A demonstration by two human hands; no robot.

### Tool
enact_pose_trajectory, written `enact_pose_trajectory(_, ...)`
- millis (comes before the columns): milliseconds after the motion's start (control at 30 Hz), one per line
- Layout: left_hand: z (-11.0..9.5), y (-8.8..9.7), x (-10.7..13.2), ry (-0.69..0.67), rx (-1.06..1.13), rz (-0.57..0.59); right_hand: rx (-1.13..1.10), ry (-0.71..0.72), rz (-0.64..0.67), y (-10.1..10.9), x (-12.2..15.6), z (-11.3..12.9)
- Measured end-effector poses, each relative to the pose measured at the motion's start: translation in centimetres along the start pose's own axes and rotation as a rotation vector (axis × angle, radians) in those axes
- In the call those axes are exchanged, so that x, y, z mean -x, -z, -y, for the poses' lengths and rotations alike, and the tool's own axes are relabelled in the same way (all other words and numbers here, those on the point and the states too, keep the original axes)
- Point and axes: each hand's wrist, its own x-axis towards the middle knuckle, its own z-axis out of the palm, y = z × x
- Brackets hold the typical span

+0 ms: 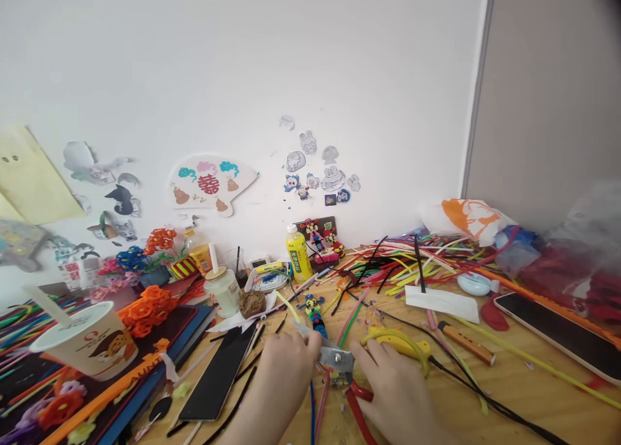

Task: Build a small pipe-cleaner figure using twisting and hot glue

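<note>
My left hand (279,383) is low at the bottom middle with its fingers curled on the metal jaws of a pair of pliers (334,358). My right hand (395,393) lies just to the right, its fingers over the red handles (359,400) of the same pliers. Both hands rest on the wooden table (524,387). A small pipe-cleaner figure in blue and yellow (316,310) lies just beyond the pliers. A yellow pipe cleaner loop (402,341) sits right behind my right hand.
Several loose pipe cleaners (417,257) cover the back right. A phone (557,332) lies at the right, a paper cup (85,345) at the left, a yellow bottle (298,254) by the wall, and a black tablet (220,377) left of my hands.
</note>
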Motion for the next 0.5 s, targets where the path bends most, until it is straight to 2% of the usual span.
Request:
enact_pose_trajectory(100, 0.0, -0.5, -0.1, -0.089, -0.056, 0.012, 0.025, 0.011, 0.003, -0.3, 0.0, 0.0)
enact_pose_trajectory(267, -0.2, -1.6, -0.4, -0.144, -0.124, -0.035, 0.086, 0.035, 0.019, -0.3, 0.0, 0.1)
enact_pose_trajectory(400, -0.7, -1.4, -0.7, -0.129, -0.085, 0.031, 0.122, 0.048, 0.039, 0.0, 0.0, 0.3)
enact_pose_trajectory(500, -0.9, -1.0, -1.0, -0.14, -0.067, 0.048, 0.121, 0.048, 0.124, 0.4, -0.1, 0.6)
